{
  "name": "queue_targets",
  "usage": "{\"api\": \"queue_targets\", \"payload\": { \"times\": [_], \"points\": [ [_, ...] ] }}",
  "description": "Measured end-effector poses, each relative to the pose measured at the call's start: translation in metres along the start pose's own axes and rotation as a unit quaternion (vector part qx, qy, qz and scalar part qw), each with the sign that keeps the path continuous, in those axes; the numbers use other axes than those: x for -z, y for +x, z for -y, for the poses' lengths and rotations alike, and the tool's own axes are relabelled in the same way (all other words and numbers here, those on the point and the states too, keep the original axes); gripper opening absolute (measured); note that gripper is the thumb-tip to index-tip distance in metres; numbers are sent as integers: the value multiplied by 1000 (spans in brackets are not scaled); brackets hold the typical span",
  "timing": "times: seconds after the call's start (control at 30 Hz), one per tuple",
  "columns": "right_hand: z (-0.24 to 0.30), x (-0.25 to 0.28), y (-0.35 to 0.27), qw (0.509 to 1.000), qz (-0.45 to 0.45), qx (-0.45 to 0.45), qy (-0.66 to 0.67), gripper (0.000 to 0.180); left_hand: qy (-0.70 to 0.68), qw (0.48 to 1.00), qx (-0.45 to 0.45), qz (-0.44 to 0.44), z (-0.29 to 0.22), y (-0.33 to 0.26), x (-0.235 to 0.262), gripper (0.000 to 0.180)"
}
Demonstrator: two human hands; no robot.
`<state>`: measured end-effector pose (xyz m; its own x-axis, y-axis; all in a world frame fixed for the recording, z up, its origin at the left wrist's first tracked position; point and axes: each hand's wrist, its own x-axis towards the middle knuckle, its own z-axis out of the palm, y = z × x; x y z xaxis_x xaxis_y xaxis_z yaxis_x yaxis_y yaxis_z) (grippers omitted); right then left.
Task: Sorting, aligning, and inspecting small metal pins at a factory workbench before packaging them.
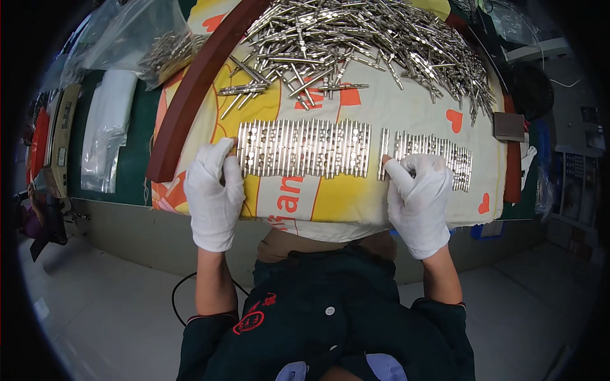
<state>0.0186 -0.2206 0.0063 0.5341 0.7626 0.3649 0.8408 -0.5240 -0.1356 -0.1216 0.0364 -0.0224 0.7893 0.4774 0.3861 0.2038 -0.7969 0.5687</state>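
Left hand (214,190), white glove, fingers together and flat against the left end of the long row of metal pins (304,148). Right hand (419,197) rests on the shorter row (427,160), index finger extended to its left end, other fingers loosely curled, nothing pinched. Risk: a sideways push from either hand likely skews the rows, and round pins would roll on the soft cloth (406,108). Loose pin heap (375,44) lies just above. Surface: green mat (143,127), plastic bags (127,38), pale floor below.
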Motion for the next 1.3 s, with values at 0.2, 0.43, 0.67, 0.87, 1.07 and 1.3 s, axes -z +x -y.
{"api": "queue_targets", "payload": {
  "times": [0.2, 0.43, 0.67, 0.87, 1.07, 1.3],
  "points": [
    [-5, 3, 17, 997, -10, 74, 33, 34, 0, 1000, 9, 4, 1, -1, 1, 23],
    [-11, 4, 30, 996, -13, 81, -27, 22, 5, 1000, 19, 12, 0, -1, 2, 24],
    [-16, 2, 34, 993, 0, 107, -40, 22, -2, 1000, 14, 6, 1, 0, 3, 25],
    [-25, 6, 41, 985, 74, 140, -69, 26, 14, 1000, -1, 2, 1, -1, 1, 23],
    [-29, 10, 56, 965, 99, 221, -99, 22, 12, 1000, 10, -5, -1, -1, 1, 20],
    [-28, 14, 70, 939, 122, 298, -120, 15, 31, 999, -1, -9, 0, 2, 3, 20]
  ]
}}
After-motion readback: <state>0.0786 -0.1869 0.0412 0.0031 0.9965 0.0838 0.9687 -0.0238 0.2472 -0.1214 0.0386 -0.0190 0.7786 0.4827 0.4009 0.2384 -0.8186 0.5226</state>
